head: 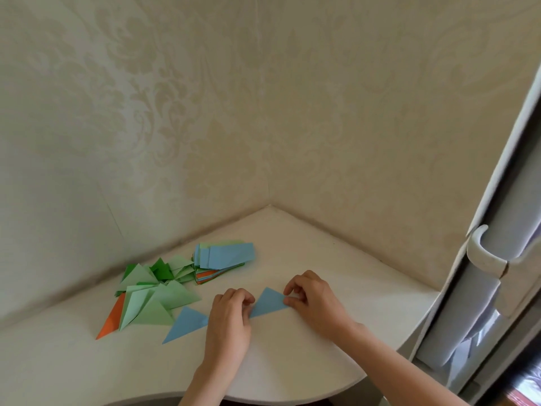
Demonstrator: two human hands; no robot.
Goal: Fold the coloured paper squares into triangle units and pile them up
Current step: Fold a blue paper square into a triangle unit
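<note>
A blue paper triangle (268, 301) lies on the white table (336, 341) between my hands. My right hand (314, 300) pinches its right corner with thumb and forefinger. My left hand (229, 320) has curled fingers pressing on its left corner. A second blue triangle (186, 323) lies flat just left of my left hand, partly under it. Further left is a loose pile of green folded triangles (149, 294) with an orange triangle (112, 319) at its left edge. Behind them sits a stack of unfolded paper squares (224, 256), blue on top.
The table fits into a wall corner with patterned beige wallpaper (263, 112). A white door with a curved handle (486, 253) stands at the right, close to the table's rounded front edge (292, 398).
</note>
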